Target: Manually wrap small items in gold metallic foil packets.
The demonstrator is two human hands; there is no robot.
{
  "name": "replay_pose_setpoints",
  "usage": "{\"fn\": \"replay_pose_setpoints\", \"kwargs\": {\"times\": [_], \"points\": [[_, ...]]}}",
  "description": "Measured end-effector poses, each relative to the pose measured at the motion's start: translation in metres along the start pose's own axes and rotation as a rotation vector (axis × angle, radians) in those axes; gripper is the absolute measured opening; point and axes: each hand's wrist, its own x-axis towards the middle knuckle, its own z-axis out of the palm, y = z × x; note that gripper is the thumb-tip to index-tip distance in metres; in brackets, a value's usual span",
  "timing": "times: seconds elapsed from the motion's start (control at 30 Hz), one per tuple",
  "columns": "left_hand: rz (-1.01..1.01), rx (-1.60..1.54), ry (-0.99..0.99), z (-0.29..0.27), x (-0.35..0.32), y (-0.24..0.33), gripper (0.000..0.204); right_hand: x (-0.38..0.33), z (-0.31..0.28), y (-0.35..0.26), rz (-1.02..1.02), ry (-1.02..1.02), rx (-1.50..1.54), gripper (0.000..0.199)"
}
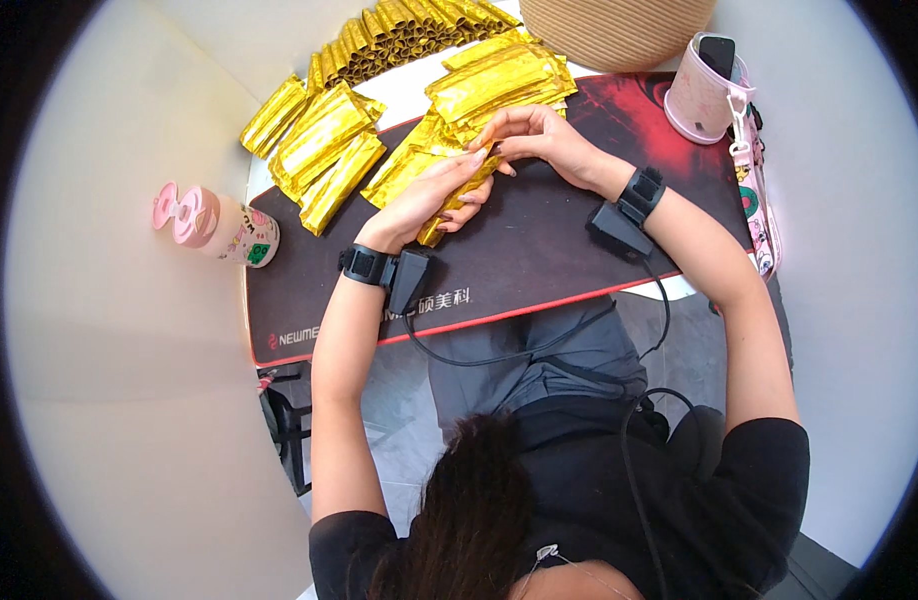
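Observation:
Over the middle of the desk mat, my left hand (419, 208) is closed around a narrow gold foil sleeve (462, 196), whose lower end sticks out below the palm. At the sleeve's upper end, my right hand (551, 142) has thumb and fingertips pinched together on its edge. Flat gold foil sleeves (501, 85) lie in a heap just beyond both hands, some reaching under the left hand. To the left sits another loose pile of flat gold sleeves (324, 142). Behind them, rolled gold tubes (394, 38) are stacked with their round ends facing me.
A black desk mat (524, 255) with a red edge covers the desk. At left stands a pink-lidded bottle (224, 225); at right, a pink holder (697, 98) contains a phone (717, 55). A ribbed tan round container (619, 30) is at the back. Cables run from both wrist straps.

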Motion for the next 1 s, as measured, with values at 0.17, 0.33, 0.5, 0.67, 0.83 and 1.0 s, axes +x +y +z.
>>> {"fn": "replay_pose_setpoints", "kwargs": {"times": [0.17, 0.33, 0.5, 0.67, 0.83, 1.0], "points": [[0.038, -0.035, -0.027, -0.001, -0.001, -0.001, 0.034, -0.001, -0.005, -0.008, 0.052, -0.059, 0.071, 0.019], [0.079, 0.002, 0.041, 0.003, -0.001, -0.003, 0.032, -0.001, -0.009, -0.007, 0.047, -0.057, 0.044, 0.021], [0.08, -0.009, 0.099, 0.005, -0.002, 0.003, 0.03, -0.003, -0.012, -0.014, -0.041, 0.107, 0.142, 0.027], [0.104, -0.036, 0.072, 0.004, -0.001, 0.0, 0.029, 0.001, -0.005, -0.01, -0.153, 0.043, -0.069, 0.043], [0.073, -0.03, 0.035, 0.003, 0.0, -0.003, 0.031, 0.0, -0.003, -0.007, -0.129, -0.085, -0.166, 0.034], [0.058, -0.14, -0.048, 0.002, 0.002, -0.008, 0.033, -0.001, -0.007, -0.008, -0.055, -0.084, -0.177, 0.023]]}}
